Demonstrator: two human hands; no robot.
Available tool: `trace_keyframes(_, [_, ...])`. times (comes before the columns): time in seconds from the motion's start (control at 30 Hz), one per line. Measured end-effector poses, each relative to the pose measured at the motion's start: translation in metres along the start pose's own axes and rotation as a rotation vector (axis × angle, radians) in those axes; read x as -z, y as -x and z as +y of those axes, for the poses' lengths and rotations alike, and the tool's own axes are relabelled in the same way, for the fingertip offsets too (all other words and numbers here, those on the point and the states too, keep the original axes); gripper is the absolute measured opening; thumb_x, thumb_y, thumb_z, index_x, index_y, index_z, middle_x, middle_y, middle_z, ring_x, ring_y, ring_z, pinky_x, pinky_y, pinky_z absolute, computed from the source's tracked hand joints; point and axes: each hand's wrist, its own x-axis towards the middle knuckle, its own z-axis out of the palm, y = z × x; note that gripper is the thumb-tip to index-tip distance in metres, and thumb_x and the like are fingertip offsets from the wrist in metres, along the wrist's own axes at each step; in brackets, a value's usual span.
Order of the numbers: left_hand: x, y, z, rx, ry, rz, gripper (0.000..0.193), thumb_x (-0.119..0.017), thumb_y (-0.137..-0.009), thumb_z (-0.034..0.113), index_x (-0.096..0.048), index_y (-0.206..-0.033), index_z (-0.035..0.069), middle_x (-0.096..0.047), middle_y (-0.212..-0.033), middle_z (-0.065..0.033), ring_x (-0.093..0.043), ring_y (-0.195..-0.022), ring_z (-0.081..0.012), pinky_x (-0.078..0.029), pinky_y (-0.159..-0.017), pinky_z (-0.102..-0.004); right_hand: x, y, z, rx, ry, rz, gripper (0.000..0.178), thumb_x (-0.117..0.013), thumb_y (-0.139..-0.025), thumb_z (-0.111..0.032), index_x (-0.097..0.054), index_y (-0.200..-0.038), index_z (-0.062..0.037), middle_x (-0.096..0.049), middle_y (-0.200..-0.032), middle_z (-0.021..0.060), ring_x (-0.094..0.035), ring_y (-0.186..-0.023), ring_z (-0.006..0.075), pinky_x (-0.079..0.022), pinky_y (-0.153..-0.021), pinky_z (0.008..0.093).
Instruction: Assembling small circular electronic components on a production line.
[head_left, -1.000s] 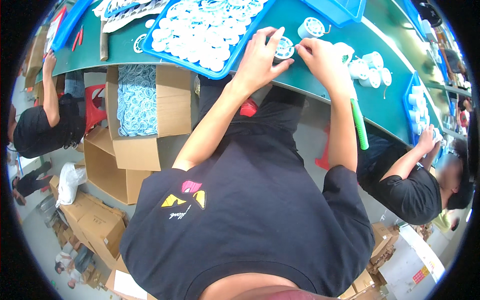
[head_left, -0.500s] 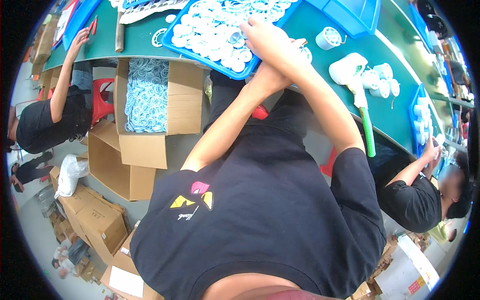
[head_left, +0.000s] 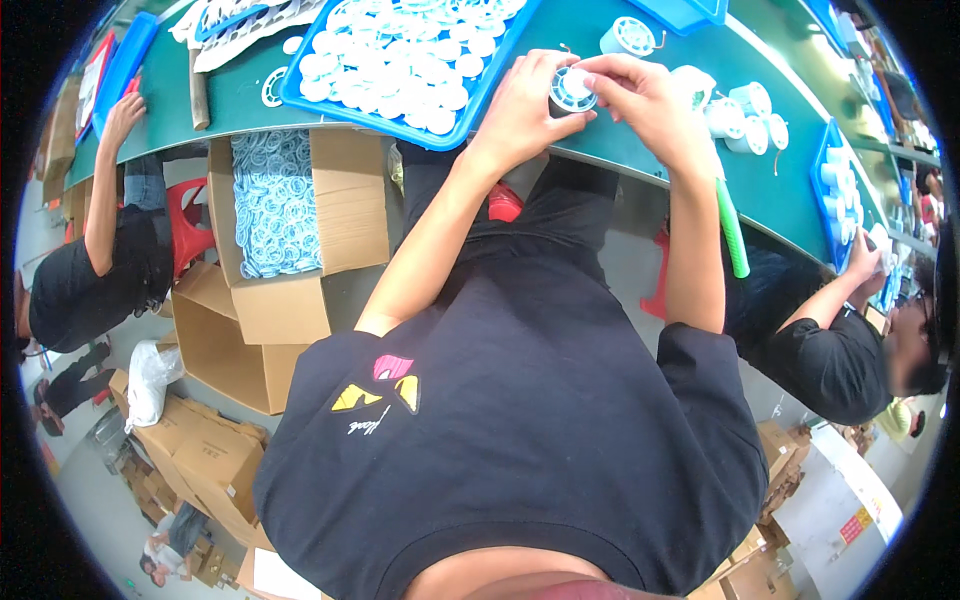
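My left hand (head_left: pixel 515 115) is wrapped round a white spool-like part (head_left: pixel 568 101), its slotted round face turned up, above the table's front edge. Close on its right, my right hand (head_left: pixel 652 105) pinches a small white disc (head_left: pixel 577 81) against that face. Whether the disc is seated in it I cannot tell. Beside my left hand lies a blue tray (head_left: pixel 462 128) heaped with white round discs (head_left: pixel 385 70). Another white spool (head_left: pixel 630 37) with a short wire stands beyond my right hand.
Several white spools (head_left: pixel 752 100) stand at the right by a green-handled hammer (head_left: pixel 732 230). A cardboard box (head_left: pixel 350 200) of pale blue rings is below the table edge. One co-worker (head_left: pixel 100 230) sits left, another (head_left: pixel 840 350) right beside a blue tray (head_left: pixel 826 190).
My right hand has come back from the disc tray, uncrossing from over my left arm, and now holds a disc at the spool-like part. The part in my left hand has come into view.
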Motion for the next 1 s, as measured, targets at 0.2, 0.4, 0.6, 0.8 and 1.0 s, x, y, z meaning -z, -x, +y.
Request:
trace_keyframes(0.2, [-0.005, 0.0, 0.002, 0.007, 0.019, 0.031, 0.07, -0.089, -0.078, 0.028, -0.059, -0.134, -0.001, -0.058, -0.134, -0.0205, -0.057, -0.127, -0.0376, -0.046, -0.11, -0.043, -0.006, -0.004, 0.022, -0.092, -0.038, 0.038, 0.024, -0.072, -0.096, -0.022, -0.074, -0.113, -0.0046, -0.066, -0.083, 0.003, -0.062, -0.075, 0.0096, -0.052, -0.068, 0.0285])
trace_keyframes(0.4, [-0.004, 0.003, 0.004, 0.008, 0.003, 0.026, 0.072, -0.09, -0.079, 0.029, -0.055, -0.135, -0.001, -0.055, -0.136, -0.0226, -0.056, -0.128, -0.0403, -0.046, -0.109, -0.0448, -0.009, -0.014, 0.005, 0.023, 0.292, 0.114, 0.03, -0.072, -0.087, -0.019, -0.067, -0.113, -0.0042, -0.065, -0.083, 0.0085, -0.066, -0.078, 0.0226, -0.053, -0.071, 0.0361])
trace_keyframes(0.6, [-0.002, 0.005, 0.005, 0.055, -0.016, 0.044, 0.076, -0.089, -0.08, 0.031, -0.054, -0.14, 0.0, -0.055, -0.136, -0.0229, -0.055, -0.129, -0.04, -0.046, -0.11, -0.0454, -0.008, -0.025, 0.007, 0.045, 0.23, 0.03, 0.024, -0.067, -0.093, -0.021, -0.068, -0.107, -0.0024, -0.065, -0.078, 0.0085, -0.066, -0.072, 0.0215, -0.052, -0.067, 0.0361])
trace_keyframes(0.8, [-0.001, 0.003, 0.006, 0.003, 0.005, 0.064, 0.075, -0.088, -0.081, 0.028, -0.053, -0.143, 0.004, -0.056, -0.136, -0.0212, -0.055, -0.13, -0.0391, -0.047, -0.11, -0.0455, 0.004, -0.009, 0.006, -0.274, -0.222, -0.078, 0.026, -0.061, -0.106, -0.027, -0.067, -0.095, -0.0038, -0.058, -0.07, -0.0029, -0.054, -0.058, 0.0026, -0.041, -0.048, 0.0193])
trace_keyframes(1.0, [0.002, 0.004, 0.008, -0.015, 0.053, 0.07, 0.068, -0.086, -0.082, 0.024, -0.057, -0.142, 0.009, -0.058, -0.133, -0.0201, -0.056, -0.129, -0.038, -0.047, -0.109, -0.0447, 0.0, -0.008, 0.014, -0.257, -0.375, -0.043, 0.024, -0.072, -0.098, -0.026, -0.068, -0.093, -0.0027, -0.062, -0.071, 0.0008, -0.059, -0.056, 0.0055, -0.044, -0.047, 0.02])
